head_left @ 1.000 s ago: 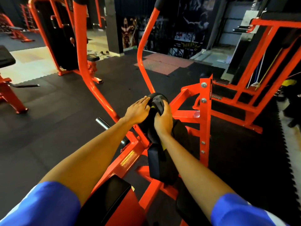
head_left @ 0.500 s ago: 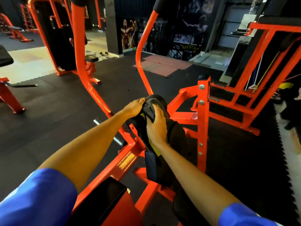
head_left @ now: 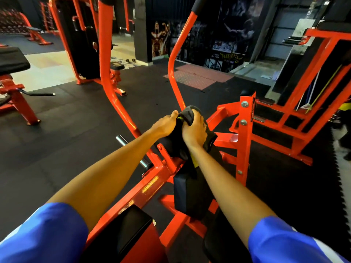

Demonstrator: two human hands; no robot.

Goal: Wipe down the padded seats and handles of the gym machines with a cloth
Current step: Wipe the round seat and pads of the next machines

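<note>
dark rubber mat floor [head_left: 76,130], orange steel machines all round the gym. the dark grey cloth with a yellow-green edge [head_left: 190,113] lies draped over the top of the black padded chest pad [head_left: 191,194], right under the right hand [head_left: 193,131], whose fingers curl over it and press down. left hand [head_left: 165,126] wraps the pad's top from the left, thumb touching the cloth. bolted orange upright post [head_left: 245,141] stands just right of the pad, curved orange lever arm [head_left: 171,73] behind it, open mat to the left.
</note>
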